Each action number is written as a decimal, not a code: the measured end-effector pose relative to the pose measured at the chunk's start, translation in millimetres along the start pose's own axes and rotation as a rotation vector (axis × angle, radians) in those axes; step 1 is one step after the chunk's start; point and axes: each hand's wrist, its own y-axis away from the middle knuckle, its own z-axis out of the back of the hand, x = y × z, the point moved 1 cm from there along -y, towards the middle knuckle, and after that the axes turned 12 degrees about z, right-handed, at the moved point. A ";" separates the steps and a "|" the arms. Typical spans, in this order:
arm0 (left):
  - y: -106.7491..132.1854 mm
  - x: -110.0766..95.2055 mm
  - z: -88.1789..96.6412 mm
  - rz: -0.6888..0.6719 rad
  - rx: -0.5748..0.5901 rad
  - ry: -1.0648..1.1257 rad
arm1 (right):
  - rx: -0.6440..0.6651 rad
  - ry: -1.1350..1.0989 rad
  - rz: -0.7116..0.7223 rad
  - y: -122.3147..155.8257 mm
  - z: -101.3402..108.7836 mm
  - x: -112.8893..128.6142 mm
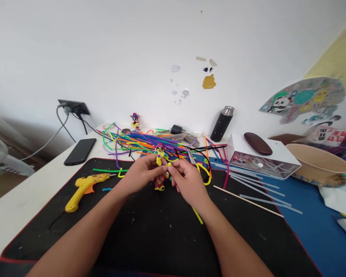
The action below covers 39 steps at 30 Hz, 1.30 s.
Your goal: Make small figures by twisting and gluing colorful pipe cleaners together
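Note:
Both hands meet over the black mat (150,231), holding a small pipe-cleaner figure (160,155) in yellow, red and purple. My left hand (141,173) is closed around the figure's left side. My right hand (187,179) pinches a yellow pipe cleaner (204,169) at the figure's right side; the strand loops out past the hand. The figure's feet rest near the mat.
A heap of coloured pipe cleaners (144,140) lies behind the hands. A yellow glue gun (85,184) sits left on the mat, a black phone (80,151) beyond it. Scissors (191,155), clear glue sticks (256,188), a wooden stick (248,201), a black flask (222,124), a white box (262,157) and a bowl (317,163) stand to the right.

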 end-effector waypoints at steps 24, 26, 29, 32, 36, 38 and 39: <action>-5.3 6.8 6.4 0.018 -0.125 0.213 | 0.050 0.144 -0.019 0.2 -1.1 -0.9; -6.2 8.9 5.7 0.009 -0.134 0.193 | 0.049 0.179 -0.011 0.3 -1.0 1.0; -7.0 10.1 2.9 -0.020 -0.168 0.128 | 0.053 0.265 0.010 0.7 -1.0 4.7; -7.0 10.7 -0.3 -0.090 -0.255 0.031 | 0.081 0.338 0.038 1.8 -2.8 6.5; -6.8 13.3 -1.4 -0.146 -0.378 -0.122 | 0.131 0.421 0.053 3.6 -7.2 7.6; -6.8 13.8 -0.3 -0.161 -0.411 -0.198 | 0.160 0.485 0.060 4.2 -9.0 9.7; -6.8 13.6 0.3 -0.171 -0.430 -0.243 | 0.175 0.524 0.067 4.3 -9.6 11.1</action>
